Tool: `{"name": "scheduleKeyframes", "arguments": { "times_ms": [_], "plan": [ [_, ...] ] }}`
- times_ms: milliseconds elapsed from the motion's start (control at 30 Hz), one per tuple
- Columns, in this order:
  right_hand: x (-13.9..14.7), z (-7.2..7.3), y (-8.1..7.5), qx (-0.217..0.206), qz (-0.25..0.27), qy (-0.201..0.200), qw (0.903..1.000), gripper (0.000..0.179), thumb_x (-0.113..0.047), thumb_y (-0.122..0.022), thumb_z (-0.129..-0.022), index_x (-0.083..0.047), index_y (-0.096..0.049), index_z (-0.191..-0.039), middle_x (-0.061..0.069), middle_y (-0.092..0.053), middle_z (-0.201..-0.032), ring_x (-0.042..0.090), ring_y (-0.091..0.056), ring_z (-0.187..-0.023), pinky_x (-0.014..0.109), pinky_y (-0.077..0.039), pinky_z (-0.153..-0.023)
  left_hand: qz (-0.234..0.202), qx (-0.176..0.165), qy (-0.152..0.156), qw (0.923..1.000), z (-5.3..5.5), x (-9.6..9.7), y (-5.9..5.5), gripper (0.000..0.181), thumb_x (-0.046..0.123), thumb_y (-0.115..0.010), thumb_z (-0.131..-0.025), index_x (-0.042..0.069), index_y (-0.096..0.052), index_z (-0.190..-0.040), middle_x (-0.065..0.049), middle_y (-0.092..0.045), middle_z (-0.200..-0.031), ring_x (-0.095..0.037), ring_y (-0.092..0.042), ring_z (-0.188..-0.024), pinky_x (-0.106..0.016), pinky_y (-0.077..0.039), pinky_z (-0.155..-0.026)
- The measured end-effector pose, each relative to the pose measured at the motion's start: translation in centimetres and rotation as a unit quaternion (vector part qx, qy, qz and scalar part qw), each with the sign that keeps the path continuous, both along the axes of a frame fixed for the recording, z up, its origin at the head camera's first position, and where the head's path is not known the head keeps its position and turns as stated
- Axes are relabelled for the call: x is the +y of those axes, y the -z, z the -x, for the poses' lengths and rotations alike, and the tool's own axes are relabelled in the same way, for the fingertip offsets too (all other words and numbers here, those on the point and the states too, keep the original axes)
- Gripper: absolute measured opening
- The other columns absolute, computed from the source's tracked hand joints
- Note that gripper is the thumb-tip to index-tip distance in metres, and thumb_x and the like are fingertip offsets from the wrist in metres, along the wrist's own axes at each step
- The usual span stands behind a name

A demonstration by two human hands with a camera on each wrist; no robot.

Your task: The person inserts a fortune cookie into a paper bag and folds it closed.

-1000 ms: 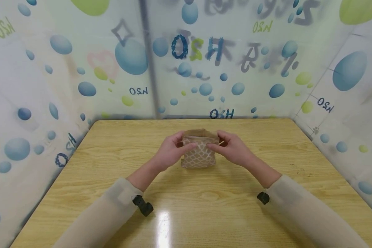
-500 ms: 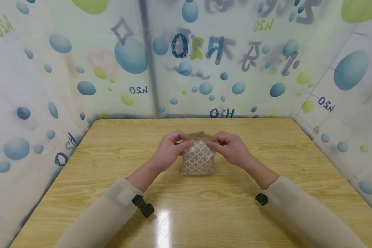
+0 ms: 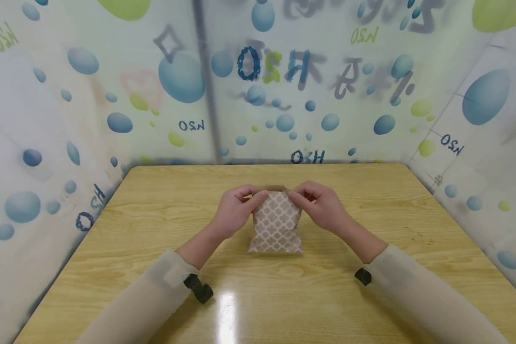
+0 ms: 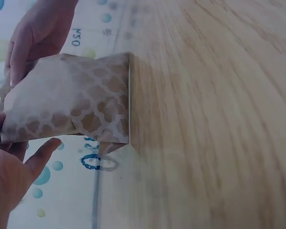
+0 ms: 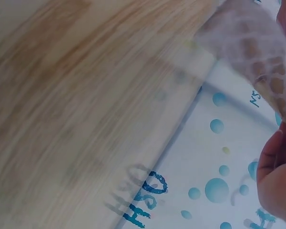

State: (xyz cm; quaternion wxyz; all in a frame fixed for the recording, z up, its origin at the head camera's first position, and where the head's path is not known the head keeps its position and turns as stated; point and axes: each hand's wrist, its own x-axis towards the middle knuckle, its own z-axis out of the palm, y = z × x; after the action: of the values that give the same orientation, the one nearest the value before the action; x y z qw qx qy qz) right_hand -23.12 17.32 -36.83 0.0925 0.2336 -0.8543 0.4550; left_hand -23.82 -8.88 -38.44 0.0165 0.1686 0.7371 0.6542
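A small brown paper bag (image 3: 277,222) with a white lattice print stands on the table between both hands. Its top edge is folded back, with a strip of plain brown paper showing behind. My left hand (image 3: 237,209) pinches the upper left corner between thumb and fingers. At the upper right corner my right hand (image 3: 321,206) pinches the paper likewise. In the left wrist view the bag (image 4: 81,98) looks puffed out, its flat bottom at the table surface. The right wrist view catches one side of the bag (image 5: 252,47). What is inside is hidden.
The wooden table (image 3: 284,296) has its far edge against a wall sheet (image 3: 258,110) printed with blue and green bubbles. Similar sheets flank it left and right. Black straps (image 3: 199,288) hang at both sleeve cuffs.
The bag's front has turned up toward the head camera and its bottom has come nearer the person. Its open mouth has closed down to a thin strip between the two pinching hands.
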Motion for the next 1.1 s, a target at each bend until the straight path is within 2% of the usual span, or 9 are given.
{"name": "scheduleKeyframes", "arguments": {
  "times_ms": [167,333,467,667,733,833,967,1100],
  "plan": [
    [-0.08,-0.02,-0.14,-0.013,0.012,-0.019,0.9997,0.004,-0.014,-0.073,-0.106,-0.01,-0.075,-0.107,0.006,-0.07,-0.098,0.019,-0.065,-0.081,0.033,-0.055,-0.07,-0.002,0.0,0.001,1.0,0.01,0.23,-0.2,0.014,0.017,-0.076,-0.105,0.005,-0.081,-0.11,-0.011,-0.076,-0.119,-0.015,-0.068,-0.086,-0.025,-0.055,-0.073],
    [-0.28,-0.12,-0.2,-0.014,0.007,-0.029,0.9995,0.007,-0.016,-0.071,-0.108,-0.01,-0.075,-0.109,0.006,-0.068,-0.097,0.018,-0.063,-0.079,0.031,-0.053,-0.068,0.001,0.015,0.004,0.9999,-0.14,0.28,-0.26,0.013,0.017,-0.076,-0.105,0.004,-0.079,-0.107,-0.01,-0.075,-0.115,-0.014,-0.064,-0.08,-0.024,-0.052,-0.069],
    [-0.27,-0.19,0.0,0.017,-0.008,-0.009,0.9998,0.012,-0.018,-0.071,-0.109,-0.012,-0.077,-0.1,0.003,-0.07,-0.091,0.014,-0.064,-0.078,0.029,-0.054,-0.069,-0.006,0.014,0.0,0.9999,-0.27,0.25,-0.02,0.019,0.022,-0.074,-0.107,0.004,-0.082,-0.111,-0.009,-0.078,-0.108,-0.013,-0.07,-0.087,-0.024,-0.058,-0.074],
    [-0.33,-0.44,0.06,0.053,-0.018,-0.014,0.9983,0.006,-0.013,-0.073,-0.107,-0.012,-0.079,-0.105,0.003,-0.073,-0.098,0.013,-0.061,-0.081,0.03,-0.053,-0.071,0.001,0.016,-0.003,0.9999,-0.3,0.39,0.05,0.015,0.019,-0.075,-0.106,0.006,-0.082,-0.111,-0.01,-0.077,-0.113,-0.014,-0.07,-0.087,-0.025,-0.057,-0.072],
    [-0.41,-0.52,-0.03,0.052,-0.014,-0.024,0.9983,0.006,-0.01,-0.073,-0.106,-0.012,-0.079,-0.107,0.004,-0.072,-0.101,0.014,-0.06,-0.083,0.032,-0.052,-0.073,-0.004,0.017,-0.004,0.9998,-0.33,0.4,0.01,0.012,0.014,-0.075,-0.104,0.004,-0.081,-0.109,-0.01,-0.075,-0.113,-0.014,-0.067,-0.083,-0.025,-0.055,-0.07],
    [-0.5,-0.55,-0.12,0.025,0.001,-0.04,0.9989,0.006,-0.011,-0.073,-0.106,-0.011,-0.076,-0.111,0.005,-0.068,-0.1,0.016,-0.059,-0.082,0.032,-0.051,-0.072,-0.021,0.018,-0.002,0.9996,-0.41,0.37,-0.02,0.01,0.008,-0.075,-0.103,0.001,-0.079,-0.109,-0.01,-0.072,-0.11,-0.014,-0.061,-0.077,-0.024,-0.051,-0.067],
    [-0.42,-0.51,0.02,-0.003,0.016,-0.04,0.9991,0.002,-0.012,-0.074,-0.106,-0.01,-0.073,-0.105,0.006,-0.067,-0.097,0.016,-0.063,-0.079,0.029,-0.054,-0.069,-0.024,0.03,0.003,0.9993,-0.44,0.19,0.07,0.009,0.009,-0.075,-0.104,0.003,-0.078,-0.11,-0.007,-0.071,-0.107,-0.013,-0.057,-0.073,-0.023,-0.048,-0.065],
    [-0.33,-0.45,0.26,0.028,0.014,-0.018,0.9993,0.011,-0.012,-0.075,-0.105,-0.011,-0.073,-0.094,0.004,-0.067,-0.088,0.014,-0.062,-0.075,0.03,-0.053,-0.067,-0.017,0.043,0.003,0.9989,-0.4,0.13,0.1,0.015,0.02,-0.074,-0.107,0.006,-0.079,-0.106,-0.005,-0.074,-0.104,-0.013,-0.065,-0.078,-0.024,-0.051,-0.067]
  ]
}}
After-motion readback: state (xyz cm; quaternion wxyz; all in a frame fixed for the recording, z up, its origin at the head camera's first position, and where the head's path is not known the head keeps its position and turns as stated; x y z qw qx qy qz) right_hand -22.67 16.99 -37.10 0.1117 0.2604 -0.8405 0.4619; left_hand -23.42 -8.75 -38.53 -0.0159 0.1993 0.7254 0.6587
